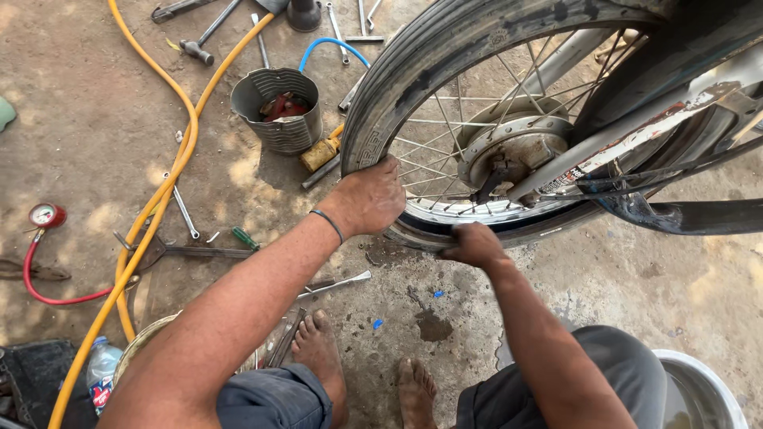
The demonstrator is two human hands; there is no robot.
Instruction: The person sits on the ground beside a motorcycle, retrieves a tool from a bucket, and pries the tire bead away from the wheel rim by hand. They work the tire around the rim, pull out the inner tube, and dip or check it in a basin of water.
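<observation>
At the far left lies a pressure gauge (46,215) on a red hose (48,292). A yellow hose (163,191) runs from far to near across the ground. Just right of it lie a spanner (184,211) and a green-handled screwdriver (245,237). A dented metal can (278,110) stands farther off.

My left hand (369,199) lies flat on the tyre (421,71), palm against the tread at its left side, fingers curled over the edge toward the rim; it presses rather than clamps. The wheel stands upright right of centre, mounted on the motorcycle, its low point touching the ground. A tyre lever (338,284) lies on the concrete near my bare feet.

My right hand (475,245) is closed on the tyre's lower edge, near where it meets the rim (445,213). I cannot tell how deep the fingertips reach.

Handling judgement: the rubber looks worn, thick and stiff, yet it should flex at the sidewall. The tread ribs give friction. Take hold at the bead edge, not at the thin spokes (433,147). The wheel assembly is probably heavy, and the fork (628,139) carries it.
</observation>
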